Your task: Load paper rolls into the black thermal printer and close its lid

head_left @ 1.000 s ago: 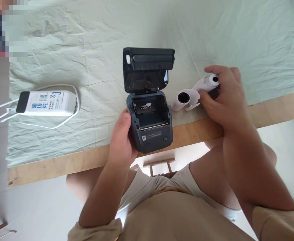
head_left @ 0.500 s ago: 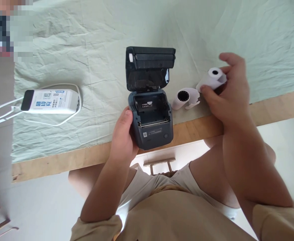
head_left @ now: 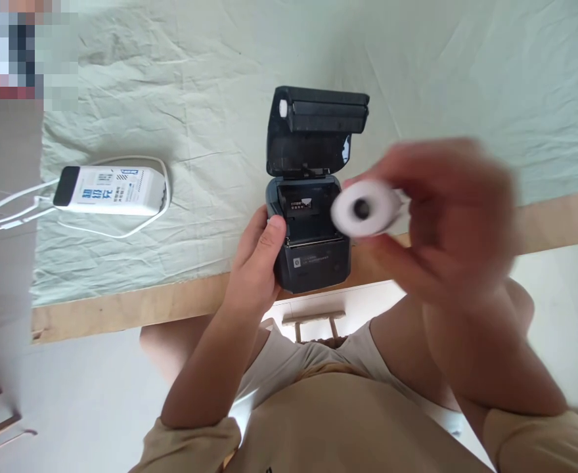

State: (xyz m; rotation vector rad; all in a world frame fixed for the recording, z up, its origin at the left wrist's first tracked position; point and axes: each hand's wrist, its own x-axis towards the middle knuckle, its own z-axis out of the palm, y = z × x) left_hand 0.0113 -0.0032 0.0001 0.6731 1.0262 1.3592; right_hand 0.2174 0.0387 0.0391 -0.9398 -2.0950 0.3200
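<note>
– Paper roll (head_left: 381,206), held how?
– Pinched between thumb and fingers of the blurred right hand (head_left: 454,220), over the bench's (head_left: 136,301) near edge, close to the printer (head_left: 316,266). Can't tell whether touching.
– And with the left hand (head_left: 257,263)?
– Gripping the printer's left side, thumb on top, other fingers mostly hidden; with lid (head_left: 316,154) open, toward the far edge.
– Farther out?
– Toward the left edge, a white charger (head_left: 114,190) inside looped cable (head_left: 169,190).

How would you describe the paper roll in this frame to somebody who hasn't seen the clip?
Find the open black printer near the table's wooden edge. Just beside its paper bay, the right hand holds the roll: white, round-ended, with a dark hole in its center.
</note>
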